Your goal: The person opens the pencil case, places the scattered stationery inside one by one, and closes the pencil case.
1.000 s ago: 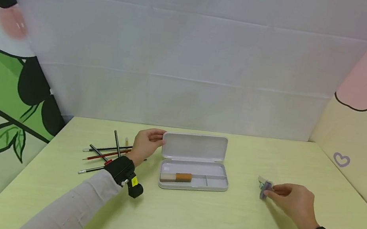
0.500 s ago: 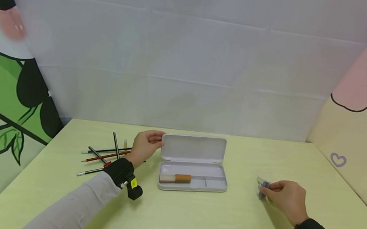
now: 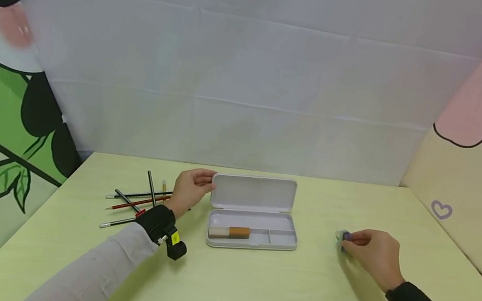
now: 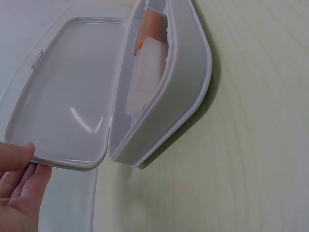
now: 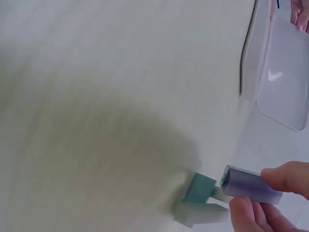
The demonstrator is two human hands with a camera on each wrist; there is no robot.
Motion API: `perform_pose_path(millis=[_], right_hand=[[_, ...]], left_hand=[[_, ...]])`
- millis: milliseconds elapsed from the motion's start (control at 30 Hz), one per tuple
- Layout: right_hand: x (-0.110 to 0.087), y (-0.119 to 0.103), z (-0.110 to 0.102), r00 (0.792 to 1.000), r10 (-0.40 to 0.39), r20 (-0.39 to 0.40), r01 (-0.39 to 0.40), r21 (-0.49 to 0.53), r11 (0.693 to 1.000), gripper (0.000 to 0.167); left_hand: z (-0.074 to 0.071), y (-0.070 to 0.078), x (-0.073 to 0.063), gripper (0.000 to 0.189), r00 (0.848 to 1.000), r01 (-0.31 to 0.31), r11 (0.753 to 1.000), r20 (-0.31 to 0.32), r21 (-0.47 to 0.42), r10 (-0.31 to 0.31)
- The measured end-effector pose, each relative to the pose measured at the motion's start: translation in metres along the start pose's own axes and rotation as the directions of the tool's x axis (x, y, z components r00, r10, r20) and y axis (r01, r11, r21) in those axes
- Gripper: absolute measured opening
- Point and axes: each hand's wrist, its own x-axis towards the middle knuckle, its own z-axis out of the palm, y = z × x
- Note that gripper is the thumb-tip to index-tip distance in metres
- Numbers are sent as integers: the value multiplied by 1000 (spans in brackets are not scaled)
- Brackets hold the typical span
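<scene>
My left hand [image 3: 189,190] pinches the left edge of the raised lid [image 3: 254,194] of a white pencil case, thumb in front. In the case's bottom tray [image 3: 284,239], an eraser [image 4: 147,72] with a white body and orange sleeve lies in the long compartment. To the right, my right hand [image 3: 373,253] pinches a small purple block [image 5: 253,186] with a clear-looking rim between thumb and fingers. Just beyond it a green and white piece [image 5: 200,189] sits low by the table, blurred in the right wrist view.
Several pencils [image 3: 133,204], black and red, lie crossed in a loose pile left of the case, partly hidden by the left wrist. A pale wall [image 3: 251,84] rises behind the yellow table [image 3: 237,292]. Patterned panels [image 3: 479,172] stand at both sides.
My right hand has shifted left and slightly away from me with the purple block. The left hand and the pencil case have stayed put.
</scene>
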Motion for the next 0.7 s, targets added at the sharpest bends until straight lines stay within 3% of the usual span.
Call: perform_pose_path(millis=[367, 700], right_hand=[[18, -29, -5, 991, -130, -38, 131, 22, 991, 18], [38, -62, -4, 979, -201, -39, 203, 67, 977, 16]], left_hand=[[0, 1, -1, 29, 1000, 3, 1000, -2, 0, -3], [1, 1, -1, 29, 1000, 4, 1000, -1, -1, -4]])
